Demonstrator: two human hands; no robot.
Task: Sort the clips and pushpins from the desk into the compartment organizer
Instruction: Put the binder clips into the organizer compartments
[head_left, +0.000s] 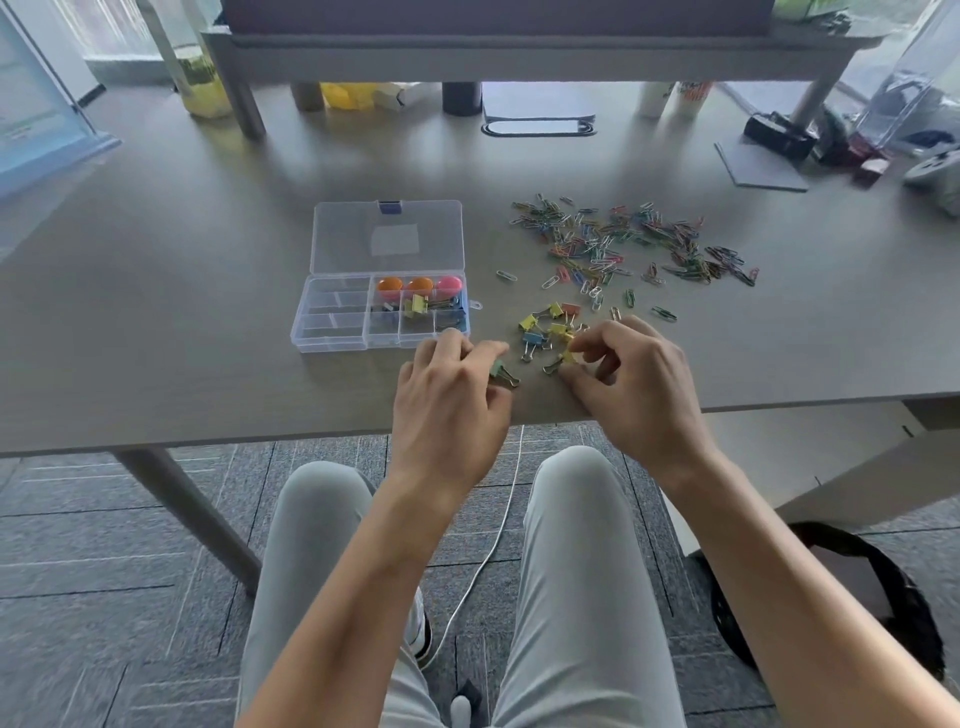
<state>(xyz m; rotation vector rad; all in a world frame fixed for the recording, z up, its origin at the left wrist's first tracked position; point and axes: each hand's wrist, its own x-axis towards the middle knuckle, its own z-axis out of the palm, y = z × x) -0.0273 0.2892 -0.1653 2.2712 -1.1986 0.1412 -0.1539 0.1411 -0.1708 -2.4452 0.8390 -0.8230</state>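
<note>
A clear compartment organizer (332, 332) lies open on the desk, lid tipped back. Its right compartments hold three round pushpins (420, 285) in orange and pink, and several binder clips (418, 305). My left hand (447, 400) sits just below the organizer's right corner, fingers closed on a green binder clip (503, 372). My right hand (631, 384) pinches a yellow binder clip (567, 357) near the desk's front edge. A small heap of loose binder clips (545, 325) lies between the hands and the organizer. Coloured paper clips (623, 239) are scattered farther back on the right.
A monitor riser (249, 62) spans the back of the desk with bottles and a cup under it. A grey pad (763, 166), a black stapler-like item (779, 132) and a game controller (935, 169) sit at the far right. My knees are under the front edge.
</note>
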